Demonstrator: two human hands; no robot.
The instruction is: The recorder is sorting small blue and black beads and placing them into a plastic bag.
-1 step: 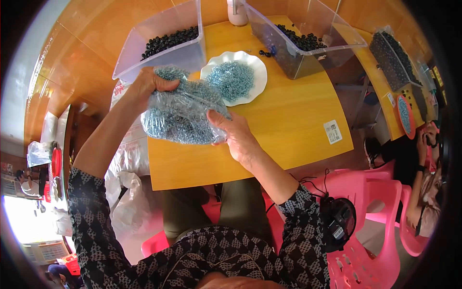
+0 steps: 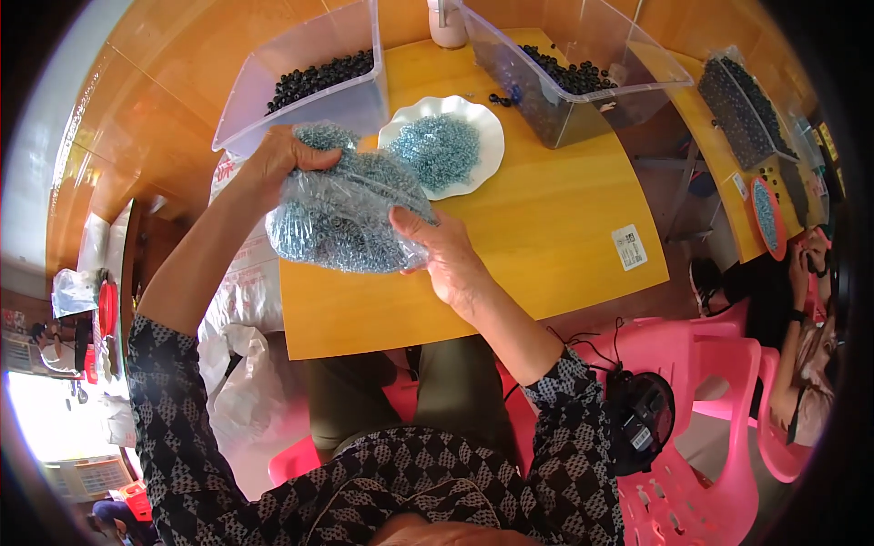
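A clear plastic bag of small blue-grey beads (image 2: 341,218) is held up over the left part of the yellow table (image 2: 546,237). My left hand (image 2: 280,164) grips its upper left end, thumb on top. At the lower right side my right hand (image 2: 442,250) pinches the bag, with the thumb over the plastic and the fingers mostly hidden beneath. Just beyond the bag lies a white plate with a wavy rim (image 2: 492,146), bearing a heap of loose blue-grey beads (image 2: 440,150).
Two clear plastic bins, left (image 2: 364,109) and right (image 2: 574,123), hold black beads. Several black beads (image 2: 499,100) lie loose beside the right bin. Pink chairs (image 2: 719,382) stand at my right, where another person (image 2: 801,364) sits. White bags (image 2: 246,373) are at my left.
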